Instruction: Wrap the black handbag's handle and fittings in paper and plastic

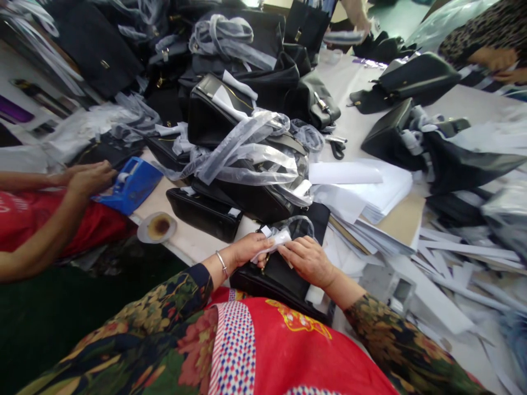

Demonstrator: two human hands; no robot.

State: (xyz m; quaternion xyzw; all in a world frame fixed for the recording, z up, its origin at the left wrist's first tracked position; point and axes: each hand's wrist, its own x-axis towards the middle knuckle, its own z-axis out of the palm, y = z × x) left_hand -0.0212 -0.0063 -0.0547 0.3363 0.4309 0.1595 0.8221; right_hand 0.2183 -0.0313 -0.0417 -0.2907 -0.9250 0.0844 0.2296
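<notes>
A black handbag (275,277) lies at the table's near edge, against my red apron. Both my hands rest on top of it. My left hand (246,248) and my right hand (307,260) pinch a small white wrapping (275,241) between them, around a part at the top of the bag. Clear plastic film (293,224) bulges just behind the wrapping. A bangle sits on my left wrist.
A heap of black handbags wrapped in clear plastic (247,148) fills the table's middle. Stacked white paper sheets (370,192) lie to the right. At left, another person's hands (88,178) touch a blue tape dispenser (132,185). A round lid (157,227) lies nearby. Other people's arms show at the back right.
</notes>
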